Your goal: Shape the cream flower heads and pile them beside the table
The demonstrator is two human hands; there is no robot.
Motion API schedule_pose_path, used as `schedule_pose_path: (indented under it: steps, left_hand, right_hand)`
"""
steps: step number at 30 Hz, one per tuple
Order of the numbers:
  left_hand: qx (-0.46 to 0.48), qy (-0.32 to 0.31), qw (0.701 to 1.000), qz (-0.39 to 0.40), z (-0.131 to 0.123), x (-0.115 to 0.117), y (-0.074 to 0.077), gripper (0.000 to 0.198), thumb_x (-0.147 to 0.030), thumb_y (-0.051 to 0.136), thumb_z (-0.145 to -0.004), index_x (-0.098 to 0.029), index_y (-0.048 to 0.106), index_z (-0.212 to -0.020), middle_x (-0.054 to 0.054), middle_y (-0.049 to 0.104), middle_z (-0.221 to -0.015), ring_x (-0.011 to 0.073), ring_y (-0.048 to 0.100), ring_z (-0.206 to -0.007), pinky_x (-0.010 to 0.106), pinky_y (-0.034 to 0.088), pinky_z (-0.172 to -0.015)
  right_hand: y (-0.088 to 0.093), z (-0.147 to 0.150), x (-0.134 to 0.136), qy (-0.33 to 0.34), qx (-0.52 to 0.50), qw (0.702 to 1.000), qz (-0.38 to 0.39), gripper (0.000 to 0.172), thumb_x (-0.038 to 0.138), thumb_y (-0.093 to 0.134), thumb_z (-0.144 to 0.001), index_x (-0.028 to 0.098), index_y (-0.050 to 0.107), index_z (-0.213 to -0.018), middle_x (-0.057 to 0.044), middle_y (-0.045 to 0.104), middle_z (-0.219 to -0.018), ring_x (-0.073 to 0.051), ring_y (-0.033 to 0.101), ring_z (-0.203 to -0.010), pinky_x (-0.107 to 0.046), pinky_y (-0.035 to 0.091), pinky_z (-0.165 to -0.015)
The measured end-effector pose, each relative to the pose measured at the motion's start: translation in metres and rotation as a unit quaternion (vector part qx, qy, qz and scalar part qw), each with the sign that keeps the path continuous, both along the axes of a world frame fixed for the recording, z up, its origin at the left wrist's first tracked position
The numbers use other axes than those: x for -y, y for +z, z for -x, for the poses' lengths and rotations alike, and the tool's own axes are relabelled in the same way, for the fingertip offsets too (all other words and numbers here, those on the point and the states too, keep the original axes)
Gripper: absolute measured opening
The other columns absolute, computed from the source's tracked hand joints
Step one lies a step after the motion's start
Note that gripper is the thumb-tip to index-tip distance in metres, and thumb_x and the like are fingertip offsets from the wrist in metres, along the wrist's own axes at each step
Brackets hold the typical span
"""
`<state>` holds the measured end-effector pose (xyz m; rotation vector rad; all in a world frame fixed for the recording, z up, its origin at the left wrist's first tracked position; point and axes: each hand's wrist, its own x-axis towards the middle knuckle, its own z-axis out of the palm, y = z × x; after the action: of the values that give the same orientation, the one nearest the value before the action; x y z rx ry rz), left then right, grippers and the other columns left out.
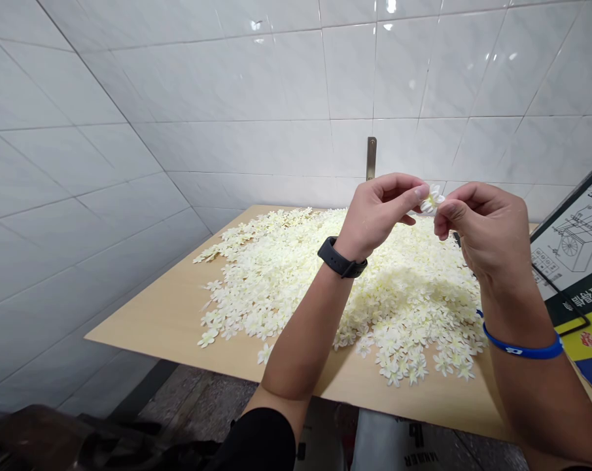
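Between my two hands, raised above the table, is a small white artificial flower [431,200] with a pale yellow centre. My left hand [381,212], with a black watch [342,259] on its wrist, pinches the flower from the left between thumb and forefinger. From the right, the thumb and forefinger of my right hand [487,229] pinch its other edge. A blue band [521,348] circles my right forearm. Below both hands spreads a big heap of loose white and cream artificial flowers [286,281].
The heap lies on a light wooden tabletop [148,314] against a tiled wall [256,85]. A printed cardboard box [575,255] stands at the right, with a thin black metal rod [560,297] in front. A metal bracket [371,157] is on the wall. Bags [398,441] sit under the table.
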<state>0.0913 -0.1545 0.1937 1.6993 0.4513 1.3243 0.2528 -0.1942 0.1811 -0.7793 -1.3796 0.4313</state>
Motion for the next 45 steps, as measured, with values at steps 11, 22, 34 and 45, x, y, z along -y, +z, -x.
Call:
schedule_pose_path:
  steps: [11, 22, 34, 45]
  left_hand:
    - [0.051, 0.12, 0.991, -0.038, 0.003, -0.009, -0.002, 0.026, -0.046, 0.068, -0.093, -0.02, 0.066, -0.092, 0.002, 0.071, -0.083, 0.0112, 0.071, -0.078, 0.02, 0.057, -0.06]
    - [0.03, 0.07, 0.997, -0.027, 0.005, -0.006, 0.002, 0.022, -0.023, 0.063, -0.092, -0.021, 0.069, -0.112, 0.003, 0.076, -0.096, 0.0119, 0.074, -0.085, 0.025, 0.062, -0.078]
    - [0.017, 0.086, 0.996, -0.019, 0.005, -0.008, 0.0, 0.021, -0.038, 0.076, -0.086, -0.018, 0.074, -0.094, 0.005, 0.078, -0.092, 0.0115, 0.073, -0.08, 0.024, 0.06, -0.072]
    - [0.016, 0.072, 0.997, -0.032, -0.003, 0.003, -0.001, 0.02, -0.032, 0.082, -0.079, -0.014, 0.072, -0.08, 0.002, 0.075, -0.074, 0.0092, 0.07, -0.069, 0.022, 0.059, -0.068]
  right_hand:
    - [0.004, 0.0, 0.007, -0.003, -0.016, 1.0, -0.008, 0.021, 0.034, 0.083, -0.081, 0.027, 0.069, -0.068, 0.002, 0.059, -0.055, -0.014, 0.056, -0.05, -0.031, 0.047, -0.046]
    - [0.001, -0.003, 0.001, -0.061, -0.008, 0.998, -0.018, 0.018, 0.04, 0.077, -0.085, 0.024, 0.069, -0.082, 0.001, 0.067, -0.07, -0.015, 0.064, -0.061, -0.031, 0.055, -0.054]
    - [-0.006, -0.008, -0.01, -0.195, 0.158, 0.968, 0.02, 0.024, 0.037, 0.075, -0.085, 0.02, 0.066, -0.072, 0.001, 0.062, -0.061, -0.013, 0.054, -0.055, -0.029, 0.042, -0.053]
    - [0.005, 0.001, 0.013, -0.079, 0.103, 0.991, -0.036, 0.016, 0.034, 0.074, -0.088, 0.022, 0.075, -0.099, -0.002, 0.073, -0.088, -0.014, 0.068, -0.073, -0.027, 0.059, -0.06]
